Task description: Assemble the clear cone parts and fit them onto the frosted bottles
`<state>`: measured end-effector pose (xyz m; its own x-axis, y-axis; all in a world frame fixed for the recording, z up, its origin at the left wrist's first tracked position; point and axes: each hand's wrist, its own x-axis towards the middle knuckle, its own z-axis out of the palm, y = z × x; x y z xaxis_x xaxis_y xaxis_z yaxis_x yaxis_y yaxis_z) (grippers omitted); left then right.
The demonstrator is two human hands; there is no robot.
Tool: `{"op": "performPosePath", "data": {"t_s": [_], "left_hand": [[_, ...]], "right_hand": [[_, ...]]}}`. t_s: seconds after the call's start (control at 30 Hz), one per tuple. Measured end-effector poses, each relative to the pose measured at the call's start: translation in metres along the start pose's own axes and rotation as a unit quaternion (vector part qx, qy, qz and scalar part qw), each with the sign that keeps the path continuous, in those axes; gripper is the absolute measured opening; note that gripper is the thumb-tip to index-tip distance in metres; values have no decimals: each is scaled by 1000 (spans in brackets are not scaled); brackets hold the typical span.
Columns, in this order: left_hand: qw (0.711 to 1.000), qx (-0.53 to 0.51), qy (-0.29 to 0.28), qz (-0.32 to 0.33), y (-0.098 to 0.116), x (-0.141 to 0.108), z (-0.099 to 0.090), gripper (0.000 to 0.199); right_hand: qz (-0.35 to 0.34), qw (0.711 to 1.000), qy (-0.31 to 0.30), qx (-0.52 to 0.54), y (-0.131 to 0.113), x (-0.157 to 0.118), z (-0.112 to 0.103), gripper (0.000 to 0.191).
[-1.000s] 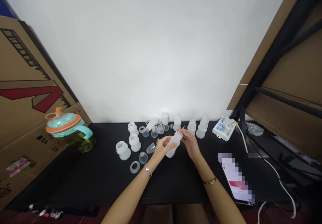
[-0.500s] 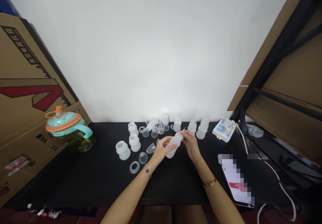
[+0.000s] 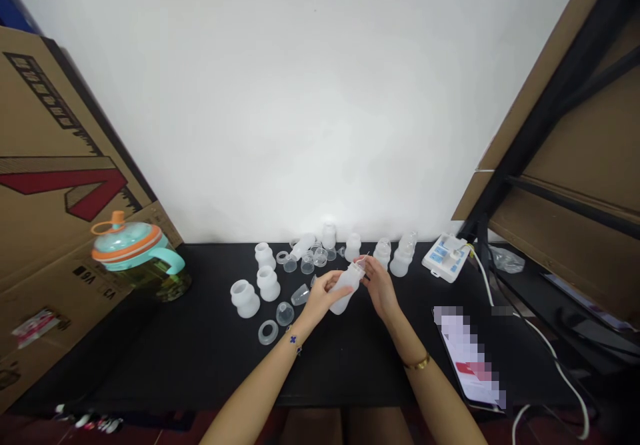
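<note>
My left hand (image 3: 323, 295) is wrapped round the body of a frosted white baby bottle (image 3: 342, 298), tilted with its open neck up to the right. At that neck, the bent fingers of my right hand (image 3: 377, 285) pinch a small clear piece (image 3: 363, 262) with a thin pale strand sticking up; its exact kind I cannot make out. To the left stand open white bottles (image 3: 245, 299), beside a clear ring (image 3: 268, 332), a clear dome cap (image 3: 285, 313) and a clear cap on its side (image 3: 301, 295). Behind my right hand stand capped bottles (image 3: 401, 258).
Several clear caps and rings (image 3: 307, 261) lie near the wall. A teal and orange lidded jug (image 3: 137, 251) stands left by a cardboard box (image 3: 50, 185). On the right are a white case (image 3: 446, 258), a phone (image 3: 470, 358) and a white cable (image 3: 550, 351).
The fingers of my right hand have shifted slightly at the bottle neck, and the thin strand has moved a little. My left hand and the bottle stay in place.
</note>
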<state>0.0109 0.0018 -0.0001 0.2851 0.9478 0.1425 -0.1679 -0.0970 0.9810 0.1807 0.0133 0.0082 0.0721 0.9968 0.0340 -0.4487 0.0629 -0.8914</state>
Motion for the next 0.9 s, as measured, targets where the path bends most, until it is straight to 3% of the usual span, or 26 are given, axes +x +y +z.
{"op": "performPosePath", "data": {"t_s": [0.33, 0.63, 0.9], "left_hand": [[999, -38, -3, -38, 8, -2, 2, 48], [999, -34, -14, -38, 9, -2, 3, 50], [999, -32, -11, -31, 5, -1, 2, 50]], "right_hand": [[11, 999, -42, -12, -5, -4, 1, 36], [2, 999, -40, -15, -6, -4, 1, 28], [3, 1000, -23, -16, -7, -4, 3, 33]]}}
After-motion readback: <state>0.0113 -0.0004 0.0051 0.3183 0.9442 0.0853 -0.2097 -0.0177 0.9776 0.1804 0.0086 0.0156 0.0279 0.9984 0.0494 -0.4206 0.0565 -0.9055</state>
